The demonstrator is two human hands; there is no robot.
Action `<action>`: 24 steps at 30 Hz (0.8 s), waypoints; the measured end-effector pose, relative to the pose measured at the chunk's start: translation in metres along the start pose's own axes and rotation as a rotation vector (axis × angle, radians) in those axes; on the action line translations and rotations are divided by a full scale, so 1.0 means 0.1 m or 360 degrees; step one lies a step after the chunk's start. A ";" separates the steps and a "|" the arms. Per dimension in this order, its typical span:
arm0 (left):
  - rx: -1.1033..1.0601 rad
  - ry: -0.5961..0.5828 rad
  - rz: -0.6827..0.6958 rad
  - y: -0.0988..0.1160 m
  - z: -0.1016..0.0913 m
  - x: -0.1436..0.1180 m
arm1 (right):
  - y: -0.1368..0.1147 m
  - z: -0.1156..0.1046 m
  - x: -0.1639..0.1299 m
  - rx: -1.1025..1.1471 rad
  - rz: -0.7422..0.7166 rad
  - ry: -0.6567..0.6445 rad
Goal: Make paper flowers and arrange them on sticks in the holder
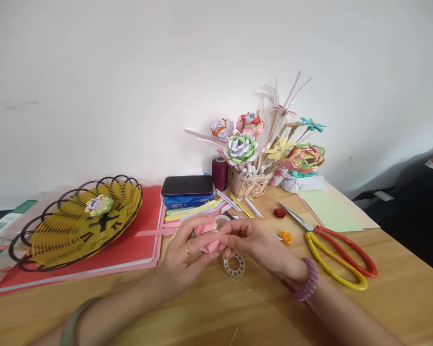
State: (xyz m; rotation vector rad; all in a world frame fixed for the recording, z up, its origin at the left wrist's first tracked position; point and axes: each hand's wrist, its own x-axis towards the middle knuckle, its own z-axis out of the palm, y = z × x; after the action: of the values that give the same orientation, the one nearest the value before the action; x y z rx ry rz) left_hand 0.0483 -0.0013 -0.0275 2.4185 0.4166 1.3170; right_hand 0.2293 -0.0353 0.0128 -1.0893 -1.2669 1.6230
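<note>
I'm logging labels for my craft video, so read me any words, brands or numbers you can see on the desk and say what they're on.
Nothing can be read for certain.
Blue tissue pack: a small white label on its front edge, too small and blurred to read.
Green-and-white box at the far left: markings blurred.
Phone: screen dark, no text.
Scissors, thread spool, basket: no visible writing.

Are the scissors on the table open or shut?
Open: the scissors lie flat on the table, blades slightly parted, red and yellow handles spread apart.
</note>
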 end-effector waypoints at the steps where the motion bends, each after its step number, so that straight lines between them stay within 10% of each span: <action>1: 0.0015 -0.0003 -0.0008 0.00 0.00 0.00 | 0.00 0.00 0.00 0.0000 -0.0002 0.0013; 24: -0.0160 0.0016 -0.0061 -0.03 0.00 -0.01 | 0.03 -0.02 0.01 0.0083 0.0038 0.0002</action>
State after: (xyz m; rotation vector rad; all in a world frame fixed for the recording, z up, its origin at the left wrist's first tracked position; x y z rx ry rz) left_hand 0.0478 0.0008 -0.0293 2.3108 0.3882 1.3027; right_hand 0.2312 -0.0346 0.0093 -1.0774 -1.2081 1.6636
